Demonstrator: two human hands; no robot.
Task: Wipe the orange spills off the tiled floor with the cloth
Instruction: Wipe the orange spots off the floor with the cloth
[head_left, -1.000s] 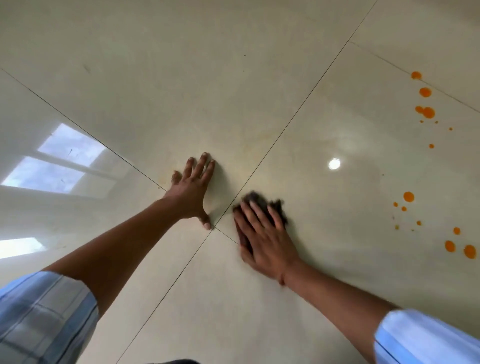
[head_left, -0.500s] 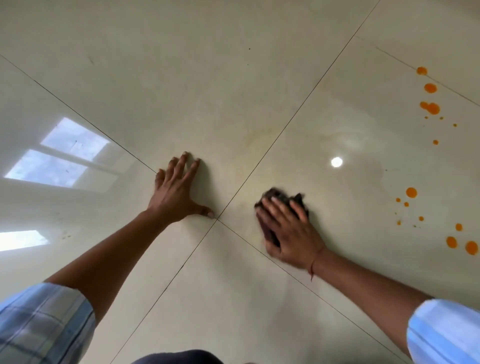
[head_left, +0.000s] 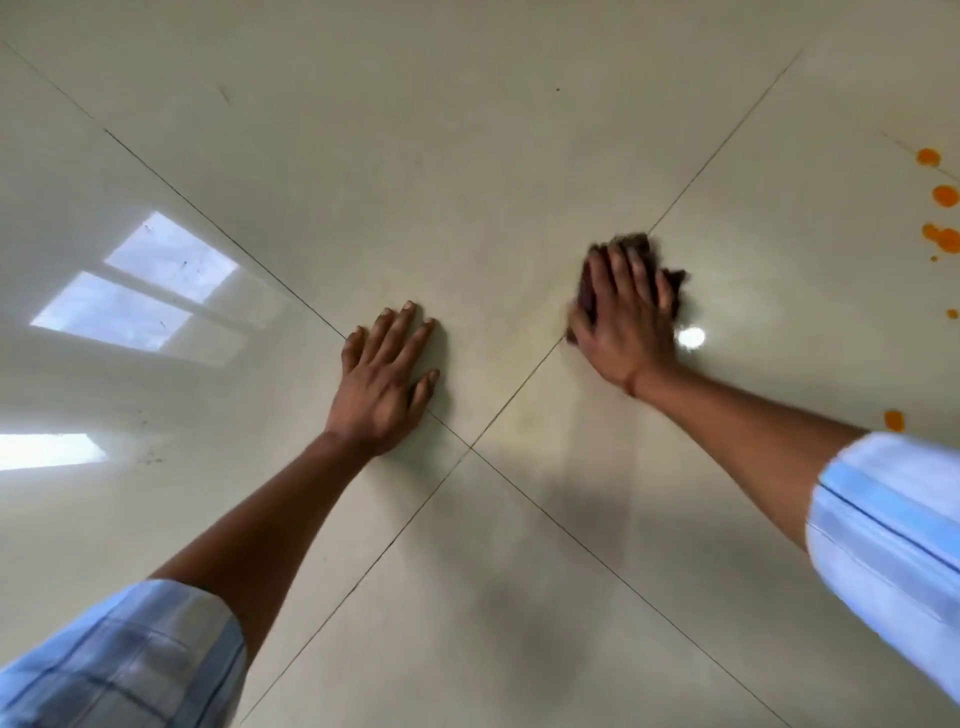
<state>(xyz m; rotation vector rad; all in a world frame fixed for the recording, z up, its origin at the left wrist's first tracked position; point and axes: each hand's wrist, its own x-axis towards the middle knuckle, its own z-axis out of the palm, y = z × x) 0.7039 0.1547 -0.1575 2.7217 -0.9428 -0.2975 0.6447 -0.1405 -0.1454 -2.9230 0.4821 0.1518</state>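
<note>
My right hand (head_left: 623, 317) lies flat with straight fingers on a dark brown cloth (head_left: 638, 244), pressing it against the cream tiled floor (head_left: 467, 182) beside a grout line. Most of the cloth is hidden under the hand; its edges show beyond the fingertips and at the right. My left hand (head_left: 387, 374) rests flat on the floor, fingers spread, holding nothing. Orange spills (head_left: 943, 196) dot the tile at the far right edge, and one more orange drop (head_left: 894, 420) shows just above my right sleeve.
Grout lines cross just below and between my hands at the grout crossing (head_left: 470, 448). A faint yellowish smear (head_left: 524, 415) tints the tile near it. Window reflections (head_left: 140, 291) and a lamp glare (head_left: 691, 338) shine on the glossy floor.
My right hand has slid the cloth forward along the grout line, away from me and nearer the upper orange spills. The view has shifted, so fewer orange drops show. The left hand stays planted.
</note>
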